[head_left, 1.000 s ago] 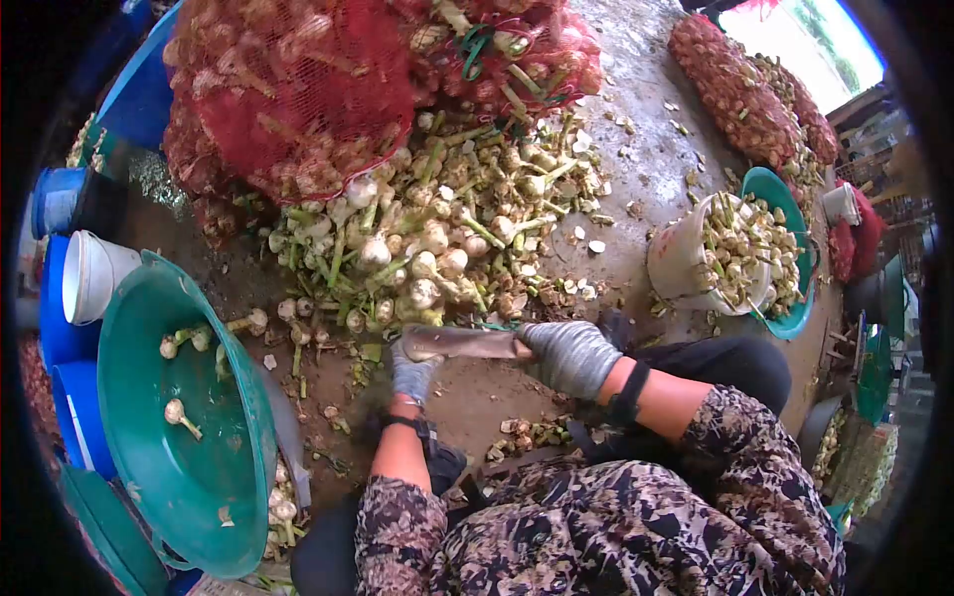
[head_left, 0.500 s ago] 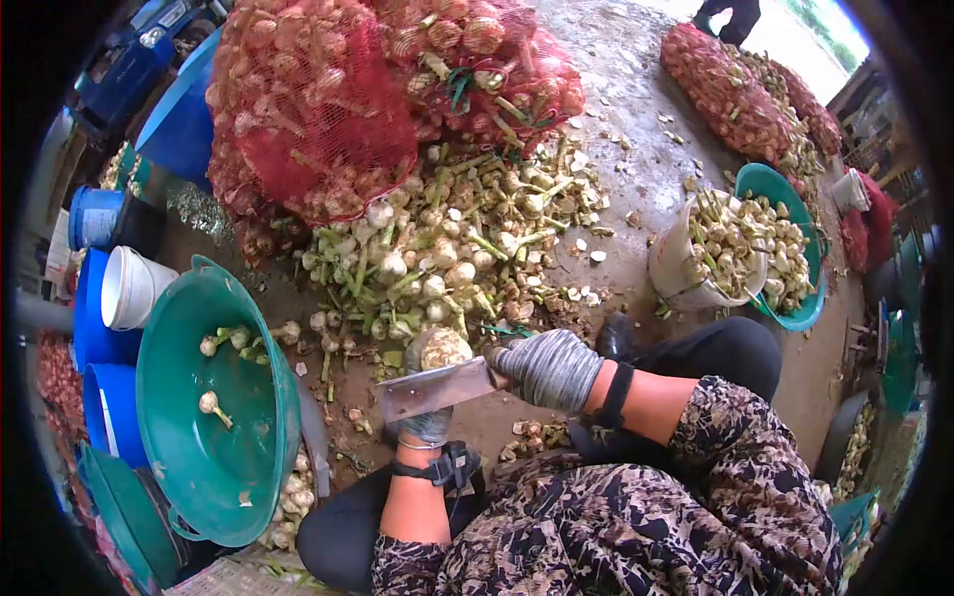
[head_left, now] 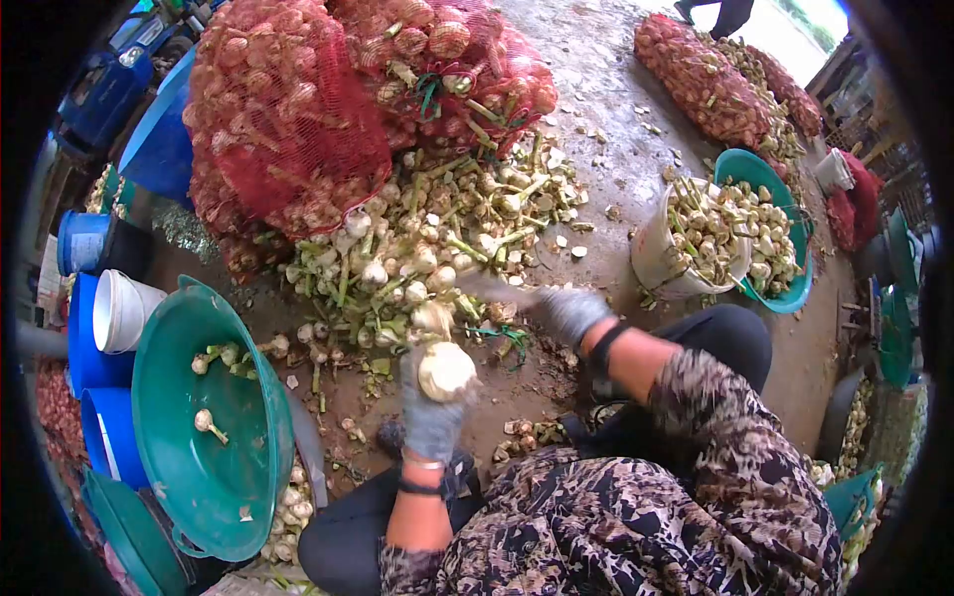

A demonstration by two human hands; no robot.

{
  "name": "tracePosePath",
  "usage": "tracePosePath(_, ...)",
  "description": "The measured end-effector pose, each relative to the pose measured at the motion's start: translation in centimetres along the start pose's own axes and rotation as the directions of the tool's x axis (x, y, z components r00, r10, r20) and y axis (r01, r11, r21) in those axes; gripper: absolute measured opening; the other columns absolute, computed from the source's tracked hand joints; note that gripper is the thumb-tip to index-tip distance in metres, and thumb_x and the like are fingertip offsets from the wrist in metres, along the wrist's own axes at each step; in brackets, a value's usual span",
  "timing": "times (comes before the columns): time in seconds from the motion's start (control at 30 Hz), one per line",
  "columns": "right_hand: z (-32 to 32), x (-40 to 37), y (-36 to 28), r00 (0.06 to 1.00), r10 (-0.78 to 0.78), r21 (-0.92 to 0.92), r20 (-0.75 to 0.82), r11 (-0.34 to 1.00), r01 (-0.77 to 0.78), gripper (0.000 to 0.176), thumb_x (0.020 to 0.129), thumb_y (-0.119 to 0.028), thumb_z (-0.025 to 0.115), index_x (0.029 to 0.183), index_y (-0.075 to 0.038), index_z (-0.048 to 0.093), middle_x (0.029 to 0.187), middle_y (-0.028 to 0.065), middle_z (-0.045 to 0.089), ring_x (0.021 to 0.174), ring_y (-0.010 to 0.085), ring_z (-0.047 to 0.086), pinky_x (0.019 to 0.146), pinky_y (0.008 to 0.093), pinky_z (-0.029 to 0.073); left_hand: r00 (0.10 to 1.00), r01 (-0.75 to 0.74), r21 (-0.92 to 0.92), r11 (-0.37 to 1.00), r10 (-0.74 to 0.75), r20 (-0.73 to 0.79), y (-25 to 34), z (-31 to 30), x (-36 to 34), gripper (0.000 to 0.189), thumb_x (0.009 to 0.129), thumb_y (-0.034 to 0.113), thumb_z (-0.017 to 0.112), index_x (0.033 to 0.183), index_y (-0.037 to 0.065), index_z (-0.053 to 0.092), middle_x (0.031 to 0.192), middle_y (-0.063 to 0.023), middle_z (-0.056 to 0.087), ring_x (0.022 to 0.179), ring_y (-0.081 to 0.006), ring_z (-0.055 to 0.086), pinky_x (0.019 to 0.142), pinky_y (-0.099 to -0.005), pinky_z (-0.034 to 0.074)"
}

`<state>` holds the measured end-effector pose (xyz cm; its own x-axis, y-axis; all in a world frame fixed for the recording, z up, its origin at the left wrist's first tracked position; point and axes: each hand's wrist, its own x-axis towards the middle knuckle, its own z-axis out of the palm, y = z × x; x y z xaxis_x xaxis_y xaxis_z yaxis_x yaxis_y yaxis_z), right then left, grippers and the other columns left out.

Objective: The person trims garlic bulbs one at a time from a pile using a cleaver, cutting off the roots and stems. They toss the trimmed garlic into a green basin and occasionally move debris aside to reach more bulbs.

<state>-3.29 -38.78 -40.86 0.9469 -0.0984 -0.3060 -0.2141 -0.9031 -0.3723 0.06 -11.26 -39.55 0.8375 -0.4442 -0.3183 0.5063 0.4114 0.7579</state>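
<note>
My gloved left hand [head_left: 429, 415] is closed around a garlic bulb [head_left: 446, 372], whose pale, flat cut face is turned up. Just beyond it is a blurred whitish piece [head_left: 432, 318], perhaps a slice off the bulb. To the right, my gloved right hand [head_left: 573, 316] grips a cleaver [head_left: 494, 289], its blade smeared by motion and pointing left over the near edge of the garlic heap [head_left: 427, 238]. That heap of bulbs with stalks lies on the ground in front of me.
Full red mesh sacks [head_left: 288, 119] stand behind the heap. A green tub [head_left: 214, 487] with a few bulbs is at my left. On the right, a white bucket [head_left: 658, 260] full of trimmed bulbs stands against a teal basin [head_left: 803, 248]. Someone's legs [head_left: 733, 15] show far back.
The cleaver has moved from across the bulb up and to the right, away from my left hand. The bulb now shows its cut face. The whole view has shifted slightly.
</note>
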Motion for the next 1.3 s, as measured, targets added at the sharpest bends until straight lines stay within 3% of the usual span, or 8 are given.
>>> tracePosePath(0.13, -2.7, 0.9, -1.1, 0.981, 0.182, 0.284, -0.061, 0.946, -0.157, 0.019, 0.087, -0.023, 0.056, 0.093, -0.007, 0.065, 0.079, 0.0173, 0.067, 0.074, 0.0341, 0.066, 0.068, 0.0414, 0.052, 0.958, 0.277, -0.403, 0.872, -0.22, 0.184, 4.0, 2.1, -0.9, 0.063, 0.085, 0.045, 0.067, 0.133, 0.014, 0.041, 0.122, -0.0103, 0.052, 0.1, -0.0259, 0.058, 0.079, -0.0316, 0.056)
tracePosePath(0.27, -2.0, -1.2, -6.8, 0.99, -0.052, 0.916, 0.131, 0.389, -0.101, 0.057, 0.087, -0.057, 0.062, 0.097, -0.001, 0.066, 0.088, 0.0047, 0.067, 0.082, 0.0119, 0.059, 0.071, 0.0294, 0.049, 0.804, -0.554, 0.745, 0.371, 0.47, 0.364, 0.6, 1.8, 3.0, 0.08, 0.073, 0.045, 0.079, 0.132, 0.008, 0.04, 0.124, -0.0118, 0.051, 0.109, -0.0282, 0.054, 0.097, -0.0392, 0.046)
tracePosePath(0.5, -0.3, -1.2, -8.5, 0.914, -0.237, 0.697, -0.33, 0.591, 0.405, 0.06, 0.077, -0.053, 0.074, 0.113, -0.007, 0.06, 0.086, 0.0121, 0.066, 0.08, 0.0243, 0.064, 0.074, 0.0363, 0.051, 0.69, -0.553, 0.831, 0.057, 0.59, 0.419, -3.7, -5.0, 6.0, 0.07, 0.087, 0.047, 0.065, 0.135, 0.003, 0.039, 0.128, -0.012, 0.049, 0.126, -0.0286, 0.042, 0.108, -0.0402, 0.033)
tracePosePath(0.63, -1.6, -2.4, -8.9, 0.935, -0.355, 0.355, -0.01, 0.873, 0.335, 0.07, 0.067, -0.051, 0.081, 0.121, -0.012, 0.056, 0.095, 0.0177, 0.066, 0.085, 0.037, 0.065, 0.074, 0.0404, 0.052, 0.938, -0.183, 0.668, 0.721, -0.075, 0.338, -3.9, -4.5, 3.9, 0.038, 0.1, 0.028, 0.046, 0.13, 0.005, 0.046, 0.128, -0.0093, 0.052, 0.12, -0.0185, 0.049, 0.106, -0.0335, 0.037)
tracePosePath(0.87, -5.1, -2.7, -9.1, 0.953, -0.297, 0.083, 0.065, 0.953, 0.291, 0.026, 0.082, -0.034, 0.067, 0.095, -0.012, 0.061, 0.078, 0.017, 0.064, 0.075, 0.0375, 0.064, 0.066, 0.0443, 0.051, 0.809, -0.461, 0.811, -0.361, 0.204, 0.551, -2.2, -4.4, 3.7, 0.028, 0.093, 0.027, 0.057, 0.116, 0.011, 0.06, 0.114, -0.0103, 0.063, 0.104, -0.0325, 0.059, 0.088, -0.043, 0.048)
tracePosePath(0.93, -4.3, -1.6, -7.6, 0.963, -0.237, -0.007, 0.13, 0.971, 0.24, 0.017, 0.081, -0.022, 0.062, 0.094, -0.011, 0.061, 0.077, 0.0156, 0.064, 0.075, 0.0367, 0.065, 0.067, 0.0449, 0.051, 0.874, -0.431, 0.901, 0.05, 0.269, 0.404, -2.4, -4.5, 3.3, 0.026, 0.093, 0.025, 0.058, 0.114, 0.011, 0.061, 0.108, -0.0085, 0.065, 0.099, -0.0294, 0.061, 0.085, -0.0411, 0.049)
tracePosePath(1.03, -3.3, 0.4, -4.5, 0.979, 0.063, -0.097, 0.193, 0.994, -0.045, 0.018, 0.087, -0.025, 0.057, 0.093, -0.011, 0.066, 0.083, 0.0161, 0.068, 0.08, 0.0358, 0.066, 0.072, 0.045, 0.052, 0.943, -0.279, 0.369, 0.886, 0.326, -0.07, 2.8, -1.3, 0.4, 0.019, 0.095, 0.021, 0.06, 0.108, 0.008, 0.062, 0.093, -0.0039, 0.065, 0.085, -0.0117, 0.061, 0.076, -0.0267, 0.05)
tracePosePath(1.3, -2.6, 1.3, -3.8, 0.994, 0.103, 0.421, 0.037, 0.901, -0.108, 0.025, 0.084, -0.03, 0.063, 0.095, -0.008, 0.065, 0.081, 0.0186, 0.067, 0.075, 0.0371, 0.065, 0.068, 0.043, 0.051, 0.785, -0.372, -0.822, 0.43, 0.619, -0.032, 12.4, -4.9, 0.0, 0.071, 0.095, 0.053, 0.042, 0.142, 0.001, 0.035, 0.147, -0.0119, 0.041, 0.133, -0.0292, 0.042, 0.113, -0.0512, 0.028)
